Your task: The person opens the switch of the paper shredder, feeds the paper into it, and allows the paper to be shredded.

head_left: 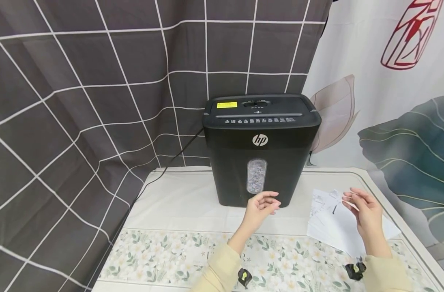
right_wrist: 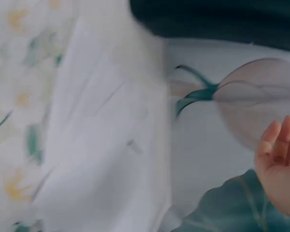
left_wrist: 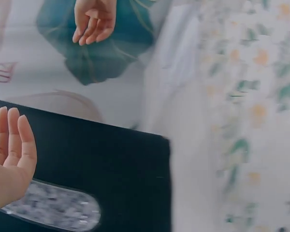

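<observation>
A black HP paper shredder (head_left: 236,162) stands upright at the back of the table, its clear front window (head_left: 256,176) showing shredded bits inside. Just in front of its lower part, my left hand (head_left: 260,209) hovers with loosely bent fingers and holds nothing. To the right lies a fanned stack of white paper sheets (head_left: 344,227). Over these sheets my right hand (head_left: 365,209) is raised, fingers relaxed and nothing in them. In the left wrist view the left hand (left_wrist: 14,159) appears beside the shredder window. The right wrist view shows the right hand (right_wrist: 280,166) at its edge.
A black power cord (head_left: 159,175) runs from the shredder leftward over the table edge. Dark grid-pattern curtain (head_left: 134,61) hangs behind and at left; a printed white curtain (head_left: 371,40) hangs at right. A floral runner (head_left: 163,255) covers the table's front.
</observation>
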Available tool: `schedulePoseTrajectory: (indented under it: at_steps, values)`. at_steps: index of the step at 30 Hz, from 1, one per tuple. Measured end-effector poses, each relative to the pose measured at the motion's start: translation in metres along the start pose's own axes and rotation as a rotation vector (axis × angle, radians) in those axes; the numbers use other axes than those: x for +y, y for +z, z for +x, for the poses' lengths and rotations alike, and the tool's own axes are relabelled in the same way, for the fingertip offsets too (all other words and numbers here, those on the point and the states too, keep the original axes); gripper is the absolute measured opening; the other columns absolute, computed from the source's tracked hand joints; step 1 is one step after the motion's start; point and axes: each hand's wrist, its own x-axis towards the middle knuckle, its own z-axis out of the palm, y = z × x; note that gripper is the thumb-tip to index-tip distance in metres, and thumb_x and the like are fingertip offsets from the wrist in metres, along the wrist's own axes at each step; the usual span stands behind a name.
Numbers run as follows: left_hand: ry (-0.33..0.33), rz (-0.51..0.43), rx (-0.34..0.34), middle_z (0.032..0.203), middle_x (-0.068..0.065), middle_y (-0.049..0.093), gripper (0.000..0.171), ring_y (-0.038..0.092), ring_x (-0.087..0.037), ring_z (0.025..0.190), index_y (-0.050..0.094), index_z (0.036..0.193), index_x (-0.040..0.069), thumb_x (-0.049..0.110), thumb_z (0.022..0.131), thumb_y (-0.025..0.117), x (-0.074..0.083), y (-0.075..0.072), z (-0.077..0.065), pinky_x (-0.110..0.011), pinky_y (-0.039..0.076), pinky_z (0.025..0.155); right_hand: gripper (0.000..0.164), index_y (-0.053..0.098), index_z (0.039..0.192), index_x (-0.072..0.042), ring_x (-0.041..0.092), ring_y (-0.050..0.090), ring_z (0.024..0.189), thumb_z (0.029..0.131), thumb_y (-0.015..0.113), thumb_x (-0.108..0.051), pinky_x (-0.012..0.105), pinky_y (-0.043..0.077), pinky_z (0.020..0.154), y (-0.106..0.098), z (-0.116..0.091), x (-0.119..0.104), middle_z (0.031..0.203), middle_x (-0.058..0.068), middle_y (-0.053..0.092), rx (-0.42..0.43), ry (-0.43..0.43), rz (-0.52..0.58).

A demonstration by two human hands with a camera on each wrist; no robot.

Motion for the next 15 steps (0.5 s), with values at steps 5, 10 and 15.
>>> schedulePoseTrajectory:
  at_steps: [5, 10, 15]
  values:
    - [-0.035, 0.059, 0.035, 0.097, -0.035, 0.062, 0.027, 0.058, 0.000, 0.072, 0.059, 0.112, -0.009, -0.001, 0.087, 0.061, -0.025, 0.013, -0.011, -0.011, 0.051, 0.066, 0.017, 0.068, 0.104, -0.011, 0.010, 0.071, 0.072, 0.088, 0.064, -0.008, 0.023, 0.058, 0.063, -0.090, 0.021, 0.037, 0.083, -0.002, 0.074, 0.239, 0.111, -0.071]
    - [-0.067, 0.173, 0.026, 0.092, -0.030, 0.064, 0.024, 0.061, -0.013, 0.072, 0.061, 0.108, -0.008, -0.002, 0.085, 0.061, -0.040, 0.028, -0.024, -0.013, 0.050, 0.070, 0.012, 0.068, 0.095, -0.020, 0.006, 0.068, 0.063, 0.090, 0.062, -0.011, 0.020, 0.056, 0.055, -0.127, 0.028, 0.034, 0.074, -0.008, 0.070, 0.459, 0.190, -0.144]
    - [-0.064, 0.256, 0.048, 0.090, -0.022, 0.067, 0.023, 0.062, -0.012, 0.073, 0.064, 0.107, -0.002, 0.002, 0.084, 0.062, -0.053, 0.034, -0.023, -0.014, 0.050, 0.071, 0.026, 0.061, 0.086, -0.027, -0.002, 0.059, 0.052, 0.093, 0.050, -0.005, 0.018, 0.050, 0.044, -0.105, 0.017, 0.003, 0.060, -0.016, 0.058, 0.659, 0.363, -0.339]
